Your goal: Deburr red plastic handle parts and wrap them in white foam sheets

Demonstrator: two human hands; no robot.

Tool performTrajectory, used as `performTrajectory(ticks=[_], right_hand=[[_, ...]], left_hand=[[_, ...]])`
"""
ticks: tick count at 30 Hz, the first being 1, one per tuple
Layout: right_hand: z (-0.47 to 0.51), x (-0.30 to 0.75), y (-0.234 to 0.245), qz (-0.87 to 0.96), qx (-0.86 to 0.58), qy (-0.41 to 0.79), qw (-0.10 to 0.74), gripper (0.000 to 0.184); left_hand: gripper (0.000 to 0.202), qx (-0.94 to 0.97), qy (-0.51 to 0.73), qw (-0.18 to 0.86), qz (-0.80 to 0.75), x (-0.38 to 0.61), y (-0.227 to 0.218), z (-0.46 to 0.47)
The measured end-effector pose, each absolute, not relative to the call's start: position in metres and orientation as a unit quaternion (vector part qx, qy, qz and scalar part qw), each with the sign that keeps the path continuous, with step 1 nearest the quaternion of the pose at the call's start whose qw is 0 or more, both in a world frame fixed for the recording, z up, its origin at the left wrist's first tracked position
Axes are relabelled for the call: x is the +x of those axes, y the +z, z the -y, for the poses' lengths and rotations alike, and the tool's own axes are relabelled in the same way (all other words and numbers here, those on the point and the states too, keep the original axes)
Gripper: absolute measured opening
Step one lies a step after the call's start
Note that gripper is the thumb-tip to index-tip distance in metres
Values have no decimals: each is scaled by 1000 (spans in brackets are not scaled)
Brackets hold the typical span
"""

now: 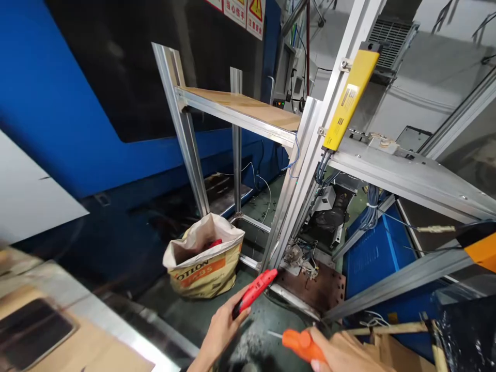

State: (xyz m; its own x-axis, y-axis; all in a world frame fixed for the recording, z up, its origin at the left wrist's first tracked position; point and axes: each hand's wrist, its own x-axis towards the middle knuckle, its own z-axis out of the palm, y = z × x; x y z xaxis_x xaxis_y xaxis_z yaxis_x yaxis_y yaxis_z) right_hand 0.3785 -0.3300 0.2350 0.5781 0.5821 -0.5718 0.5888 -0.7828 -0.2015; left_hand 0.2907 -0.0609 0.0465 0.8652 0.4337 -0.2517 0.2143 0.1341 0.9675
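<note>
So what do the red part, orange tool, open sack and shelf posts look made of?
Red part in the left hand: likely moulded plastic; smooth, evenly coloured.
Orange tool in the right hand: plastic-looking handle, thin silvery shaft, probably steel.
Open sack: paper or woven plastic, can't tell; printed, creased, pale inside.
Shelf posts: probably aluminium extrusion; silvery, lengthwise grooves.

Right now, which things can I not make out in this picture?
In the head view:
Bag: its front wall hides how much red stuff lies inside.
Orange tool: the right hand covers its back end.
Red piece: the left hand covers part of it.
Dark flat thing: blurred, cut off at left edge.
Yellow bar: label too small to read.
</note>
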Motion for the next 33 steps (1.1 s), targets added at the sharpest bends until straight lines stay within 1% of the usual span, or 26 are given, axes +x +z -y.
performTrajectory(ticks=[3, 7, 10, 12, 14, 16, 18, 20, 21, 23, 25, 27, 30, 33], right_hand=[[324, 381, 241, -305, 903, -301, 5, 54], [325, 384, 243, -321, 886, -334, -34, 55], [327, 385, 239, -318, 898, -299, -45, 56], [326, 385, 235, -339, 884, -320, -36, 55], [324, 385, 235, -340, 883, -321, -34, 54], [323, 385, 236, -316, 900, -299, -32, 55], [321, 383, 238, -319, 891, -322, -30, 54], [320, 379, 237, -341, 876, -342, -25, 54], [318, 377, 235, -346, 878, -329, -23, 53], [314, 373, 228, -353, 888, -295, -4, 51], [308, 370, 221, -378, 867, -323, 28, 48], [305, 367, 216, -400, 853, -334, 31, 48], [303, 365, 211, -396, 880, -261, -2, 47], [304, 373, 206, -423, 859, -288, -10, 47]], left_hand=[[43, 759, 115, 610, -199, 283, 39, 57], [39, 830, 135, 517, -161, 273, 27, 51], [37, 847, 149, 485, -158, 270, 19, 45], [35, 842, 153, 490, -164, 269, 18, 41], [31, 823, 150, 518, -177, 269, 19, 41], [29, 785, 144, 568, -201, 270, 23, 46], [36, 721, 135, 637, -237, 273, 29, 52], [41, 625, 111, 719, -284, 279, 34, 59], [39, 564, 89, 761, -307, 282, 37, 61], [28, 428, 35, 837, -340, 288, 43, 63], [23, 288, -7, 890, -353, 293, 52, 63], [26, 164, -25, 923, -348, 294, 61, 63], [35, 22, -39, 942, -334, 288, 75, 62], [39, -58, -60, 941, -327, 277, 84, 63]])
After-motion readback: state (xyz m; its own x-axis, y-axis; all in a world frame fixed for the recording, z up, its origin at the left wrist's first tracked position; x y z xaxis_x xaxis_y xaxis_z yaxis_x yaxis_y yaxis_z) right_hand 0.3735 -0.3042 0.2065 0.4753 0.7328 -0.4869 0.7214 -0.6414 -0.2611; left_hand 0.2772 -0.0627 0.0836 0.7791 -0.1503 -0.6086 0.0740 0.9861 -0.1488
